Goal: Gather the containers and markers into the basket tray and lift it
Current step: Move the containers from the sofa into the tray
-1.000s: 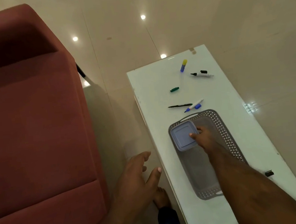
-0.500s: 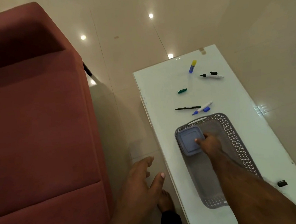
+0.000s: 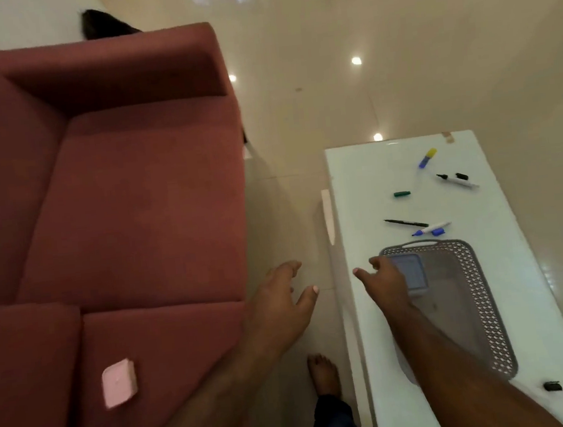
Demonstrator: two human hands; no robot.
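Basket tray, grey, perforated walls, lies on the white table with its handle end toward the table's far end. One lidded square container sits inside the tray, in its far left corner.

Right hand: forearm crosses the tray's near left side; hand sits over the tray's left rim, partly covering the container. Fingers spread, grip loose and holding nothing.

Left hand: off the table, over the floor between tray and red sofa. Fingers splayed wide, grip empty.

Beyond the tray's handle end: blue marker with its cap just beside, black pen, green cap, black marker, yellow-capped glue stick. All apart from the tray, on bare table.

Pink container lies on the sofa cushion, well apart from the tray. Small black cap near the tray's near right corner.

Narrow floor strip separates sofa and table edge; a bare foot stands in it.
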